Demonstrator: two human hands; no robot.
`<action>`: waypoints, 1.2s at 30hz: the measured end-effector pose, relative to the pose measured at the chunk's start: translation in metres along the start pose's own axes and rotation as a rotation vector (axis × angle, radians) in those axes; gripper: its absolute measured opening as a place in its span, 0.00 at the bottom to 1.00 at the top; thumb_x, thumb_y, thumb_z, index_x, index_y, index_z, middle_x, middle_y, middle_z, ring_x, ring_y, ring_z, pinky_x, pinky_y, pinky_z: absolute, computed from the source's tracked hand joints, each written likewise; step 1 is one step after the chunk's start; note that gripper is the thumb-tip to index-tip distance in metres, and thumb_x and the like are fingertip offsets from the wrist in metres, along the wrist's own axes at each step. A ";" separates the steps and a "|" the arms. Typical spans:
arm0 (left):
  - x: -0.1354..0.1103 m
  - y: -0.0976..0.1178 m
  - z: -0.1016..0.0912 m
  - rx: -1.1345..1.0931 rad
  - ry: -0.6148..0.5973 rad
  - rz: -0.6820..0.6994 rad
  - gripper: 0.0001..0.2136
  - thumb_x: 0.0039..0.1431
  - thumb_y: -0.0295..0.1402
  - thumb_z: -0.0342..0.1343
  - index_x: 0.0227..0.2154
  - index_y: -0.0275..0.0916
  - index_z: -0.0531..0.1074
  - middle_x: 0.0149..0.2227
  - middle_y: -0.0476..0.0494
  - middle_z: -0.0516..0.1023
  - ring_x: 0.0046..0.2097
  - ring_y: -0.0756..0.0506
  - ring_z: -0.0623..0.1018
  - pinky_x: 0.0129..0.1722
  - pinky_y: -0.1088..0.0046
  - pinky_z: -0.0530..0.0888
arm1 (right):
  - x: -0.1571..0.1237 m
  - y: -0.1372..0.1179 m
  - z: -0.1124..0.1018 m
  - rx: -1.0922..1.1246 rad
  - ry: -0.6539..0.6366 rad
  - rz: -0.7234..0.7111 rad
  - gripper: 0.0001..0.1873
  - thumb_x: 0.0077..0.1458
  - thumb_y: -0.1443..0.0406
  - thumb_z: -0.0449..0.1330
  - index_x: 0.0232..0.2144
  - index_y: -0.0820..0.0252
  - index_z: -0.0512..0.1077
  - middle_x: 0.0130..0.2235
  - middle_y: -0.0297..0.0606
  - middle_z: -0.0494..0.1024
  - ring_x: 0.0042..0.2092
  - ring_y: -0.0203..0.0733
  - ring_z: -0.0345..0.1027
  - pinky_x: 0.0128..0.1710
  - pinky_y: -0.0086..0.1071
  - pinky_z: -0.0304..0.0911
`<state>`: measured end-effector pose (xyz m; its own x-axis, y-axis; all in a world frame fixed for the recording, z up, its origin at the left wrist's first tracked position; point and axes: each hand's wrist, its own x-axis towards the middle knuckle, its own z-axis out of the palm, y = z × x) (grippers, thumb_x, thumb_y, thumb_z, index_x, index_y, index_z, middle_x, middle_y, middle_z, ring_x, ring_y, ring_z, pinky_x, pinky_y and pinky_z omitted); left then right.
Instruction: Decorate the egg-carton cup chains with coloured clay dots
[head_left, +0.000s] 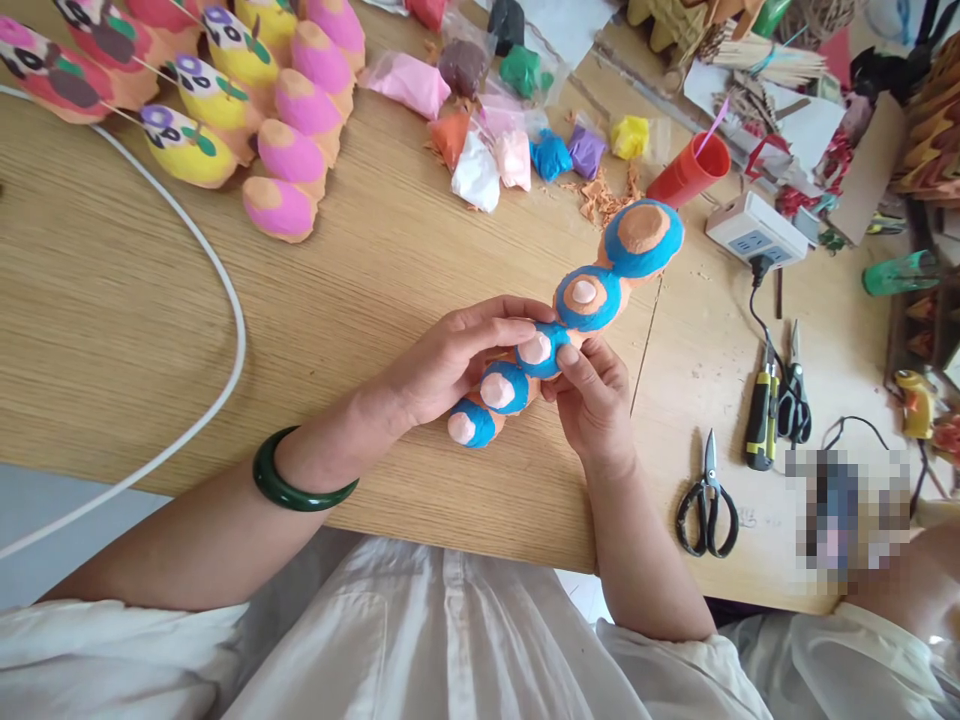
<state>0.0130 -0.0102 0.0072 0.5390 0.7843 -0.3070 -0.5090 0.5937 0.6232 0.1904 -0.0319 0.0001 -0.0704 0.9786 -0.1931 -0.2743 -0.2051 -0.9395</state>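
Note:
Both my hands hold a long clay piece (592, 290) made of several orange lobes, each ringed in blue with a pale centre. It slants from lower left up to the right above the wooden table (135, 330). My left hand (450, 360) wraps its fingers over the middle lobes from the left; a dark green bangle (289, 485) sits on that wrist. My right hand (592, 400) grips the piece from the right, thumb pressed on the blue rim of a middle lobe.
Finished yellow, red and pink clay pieces (292, 150) lie at the back left. Bagged lumps of coloured clay (517, 140) and a red cup (686, 170) are behind the hands. A power strip (754, 230), black scissors (705, 500), a screwdriver (761, 410) lie right. A white cable (225, 300) curves left.

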 end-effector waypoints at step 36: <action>-0.004 -0.001 0.011 0.343 0.110 0.190 0.23 0.52 0.44 0.79 0.41 0.40 0.74 0.30 0.55 0.77 0.23 0.56 0.72 0.21 0.79 0.72 | -0.006 0.004 0.008 -0.017 0.041 0.073 0.19 0.53 0.47 0.78 0.33 0.51 0.79 0.29 0.29 0.77 0.26 0.34 0.65 0.26 0.33 0.66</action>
<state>0.0187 -0.0163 0.0160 0.3723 0.9000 -0.2269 -0.3288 0.3565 0.8745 0.1825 -0.0385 -0.0006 -0.0499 0.9610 -0.2720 -0.2532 -0.2756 -0.9273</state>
